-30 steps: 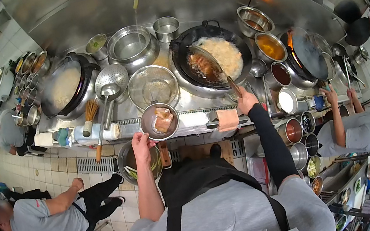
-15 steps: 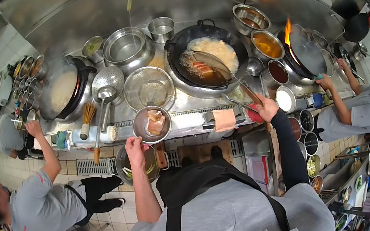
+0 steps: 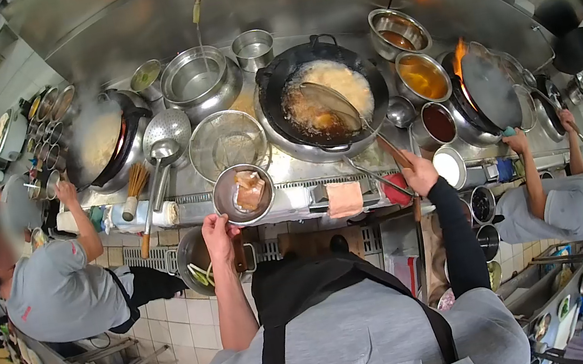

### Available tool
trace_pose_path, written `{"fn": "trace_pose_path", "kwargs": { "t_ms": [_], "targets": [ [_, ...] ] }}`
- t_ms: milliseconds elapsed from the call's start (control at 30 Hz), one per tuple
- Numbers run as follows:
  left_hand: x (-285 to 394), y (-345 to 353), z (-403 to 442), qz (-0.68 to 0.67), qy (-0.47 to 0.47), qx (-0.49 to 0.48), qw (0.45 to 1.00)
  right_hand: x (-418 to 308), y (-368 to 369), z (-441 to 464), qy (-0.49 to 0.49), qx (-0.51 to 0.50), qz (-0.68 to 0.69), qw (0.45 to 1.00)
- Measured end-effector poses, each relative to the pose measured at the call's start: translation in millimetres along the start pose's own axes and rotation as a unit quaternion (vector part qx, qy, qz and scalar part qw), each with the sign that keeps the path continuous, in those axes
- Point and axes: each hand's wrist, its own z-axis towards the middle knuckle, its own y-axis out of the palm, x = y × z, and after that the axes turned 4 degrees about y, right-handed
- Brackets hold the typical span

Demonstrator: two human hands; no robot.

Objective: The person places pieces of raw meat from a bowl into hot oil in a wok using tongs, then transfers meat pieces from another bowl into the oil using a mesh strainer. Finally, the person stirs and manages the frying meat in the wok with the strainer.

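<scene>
My left hand (image 3: 220, 236) pinches the near rim of a small metal bowl (image 3: 220, 199) above the counter's front edge. Pale and reddish-brown pieces of food (image 3: 249, 191), perhaps meat or fish, lie in the bowl. My right hand (image 3: 417, 174) is wrapped round the wooden handle of a mesh skimmer (image 3: 334, 104). The skimmer's head is tilted in a black wok (image 3: 273, 80) of bubbling, foaming oil (image 3: 345, 77). Something brown shows under the mesh, too blurred to name. A second tool handle with a red grip (image 3: 398, 191) lies beside my right hand.
A wire strainer (image 3: 194, 140), perforated ladle (image 3: 172, 123) and bamboo brush (image 3: 136, 180) lie to the left. Sauce pots (image 3: 421, 73) stand to the right. Co-workers stand at a steaming wok (image 3: 72, 154) on the left and a flaming wok (image 3: 474, 91) on the right.
The reddish pieces by the skimmer in the wok no longer show clearly, and brown foam is there instead. The left co-worker has shifted. My hands keep their holds.
</scene>
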Motion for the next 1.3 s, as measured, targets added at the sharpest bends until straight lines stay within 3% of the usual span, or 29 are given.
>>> {"fn": "trace_pose_path", "kwargs": {
  "t_ms": [100,300,467,567,867,967,1100,1300],
  "targets": [
    [2.6,9.6,-3.5,0.007,0.0,0.015,1.0,9.3,-49.8,7.6,-0.061,-0.04,-0.016,0.997],
    [6.0,26.4,-8.3,0.016,-0.003,0.029,0.999,-20.1,-108.1,22.9,-0.064,-0.082,-0.147,0.984],
    [2.9,35.7,-8.5,0.016,-0.001,0.033,0.999,-15.0,-56.4,33.8,-0.049,-0.048,-0.164,0.984],
    [-3.4,36.9,-7.5,0.008,0.0,0.048,0.999,-25.0,-26.5,32.4,0.008,-0.058,-0.129,0.99],
    [4.0,44.2,-15.0,0.014,-0.001,0.059,0.998,1.5,17.1,21.0,-0.134,0.011,-0.052,0.99],
    [-0.8,42.0,-11.3,0.0,0.007,0.054,0.998,-25.4,28.6,23.1,-0.009,-0.053,0.033,0.998],
    [1.1,44.5,-9.0,0.01,-0.006,0.047,0.999,-31.9,67.7,31.1,-0.051,0.081,0.19,0.977],
    [1.5,43.4,-10.1,-0.001,-0.003,0.041,0.999,-46.2,96.0,58.1,0.021,0.098,0.196,0.976]
  ]
}}
